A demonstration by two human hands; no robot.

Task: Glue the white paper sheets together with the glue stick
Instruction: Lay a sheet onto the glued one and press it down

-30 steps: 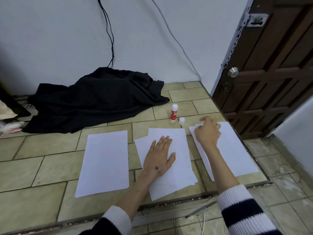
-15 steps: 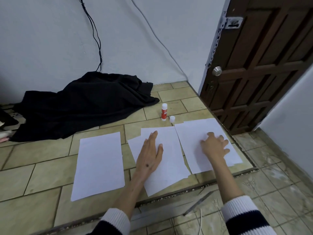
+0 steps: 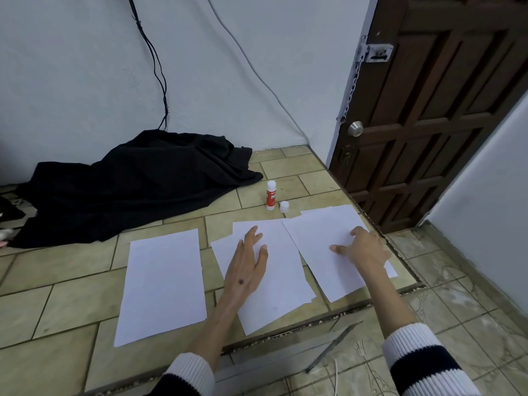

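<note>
Two hands are pressing down on white paper sheets lying on a tiled floor.

The left hand (image 3: 248, 269) is lying flat, fingers straight and slightly spread, on the middle stack of sheets (image 3: 281, 284), which is sitting askew with several edges showing. The right hand (image 3: 362, 248) is resting on the right stack of sheets (image 3: 317, 238), fingers spread and bent at the knuckles, tips touching the paper; this stack is overlapping the middle one's right edge. A single left sheet (image 3: 163, 284) is lying apart on the floor (image 3: 57, 281). The glue stick (image 3: 271, 195) is standing upright just beyond the papers, uncapped, with its white cap (image 3: 284, 206) sitting beside it. A black cloth (image 3: 128, 181) is lying heaped against the wall, near a brown door (image 3: 445, 110).
</note>
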